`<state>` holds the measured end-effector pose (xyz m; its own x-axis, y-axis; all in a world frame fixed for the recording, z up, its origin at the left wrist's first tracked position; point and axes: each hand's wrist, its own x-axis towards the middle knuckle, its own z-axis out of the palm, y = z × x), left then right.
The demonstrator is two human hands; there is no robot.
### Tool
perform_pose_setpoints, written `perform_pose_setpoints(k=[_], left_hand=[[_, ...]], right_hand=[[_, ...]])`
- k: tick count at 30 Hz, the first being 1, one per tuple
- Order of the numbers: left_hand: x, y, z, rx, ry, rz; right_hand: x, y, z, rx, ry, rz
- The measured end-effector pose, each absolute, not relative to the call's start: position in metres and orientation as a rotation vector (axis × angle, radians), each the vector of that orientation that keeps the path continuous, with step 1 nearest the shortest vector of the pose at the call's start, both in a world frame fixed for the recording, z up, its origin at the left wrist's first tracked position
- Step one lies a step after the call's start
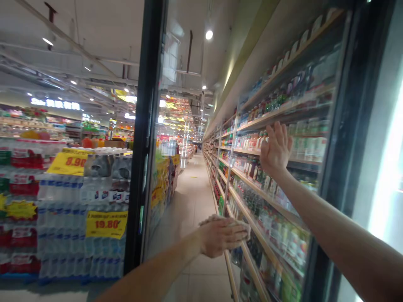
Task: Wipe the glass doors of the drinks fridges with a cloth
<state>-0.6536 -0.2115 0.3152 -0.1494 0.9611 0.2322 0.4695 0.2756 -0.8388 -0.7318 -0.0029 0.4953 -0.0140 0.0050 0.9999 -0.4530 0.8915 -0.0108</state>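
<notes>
In the head view a tall glass door (195,105) with a dark frame (145,126) stands in front of me. My left hand (220,237) is low at the centre, holding a crumpled pale cloth (247,230) that shows past the fingers and above the knuckles. The cloth appears to lie flat against the glass. Higher and to the right, my right hand (277,149) is raised with its palm to the glass and its fingers stretched upward. It holds nothing. Whether its palm touches the pane I cannot tell.
Bottle shelves (252,176) run along the right; I cannot tell whether they are mirrored or seen through the glass. Stacked water packs (59,209) with yellow price signs (107,224) stand left. A bright light strip (388,167) is at far right.
</notes>
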Motion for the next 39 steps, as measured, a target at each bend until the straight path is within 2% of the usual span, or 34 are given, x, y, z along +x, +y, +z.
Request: perform_pose_setpoints(k=[2,6,8,13,18,20,25,27,31,33,39], left_hand=[[-0.657,-0.208,0.325,-1.272,-1.763,0.766],[-0.657,-0.211,0.387,-0.724,-1.807,0.486],[-0.655,-0.213,0.400,-0.571,-1.764,0.426],[-0.653,-0.224,0.397,-0.874,-1.646,0.695],[-0.650,-0.232,0.434,-0.296,-1.674,0.316],[-0.649,-0.228,0.426,-0.415,-1.719,0.375],[-0.651,-0.224,0.387,-1.350,-1.693,0.881],[-0.649,-0.234,0.405,-1.335,-1.685,0.881],[-0.638,-0.263,0.464,-0.550,-1.708,0.465],[-0.634,-0.270,0.468,-0.318,-1.695,0.352],[-0.633,-0.278,0.430,-1.056,-1.694,0.893]], right_hand=[[-0.731,-0.003,0.495,0.357,-1.559,0.361],[-0.730,-0.004,0.496,0.345,-1.561,0.350],[-0.730,-0.004,0.496,0.357,-1.553,0.361],[-0.733,-0.003,0.495,0.381,-1.511,0.371],[-0.732,-0.003,0.494,0.368,-1.500,0.354],[-0.732,-0.003,0.494,0.362,-1.502,0.358],[-0.734,-0.001,0.493,0.372,-1.485,0.350],[-0.735,-0.001,0.493,0.373,-1.468,0.350],[-0.737,0.000,0.493,0.374,-1.455,0.356],[-0.737,0.000,0.493,0.374,-1.463,0.355],[-0.736,-0.001,0.493,0.375,-1.460,0.345]])
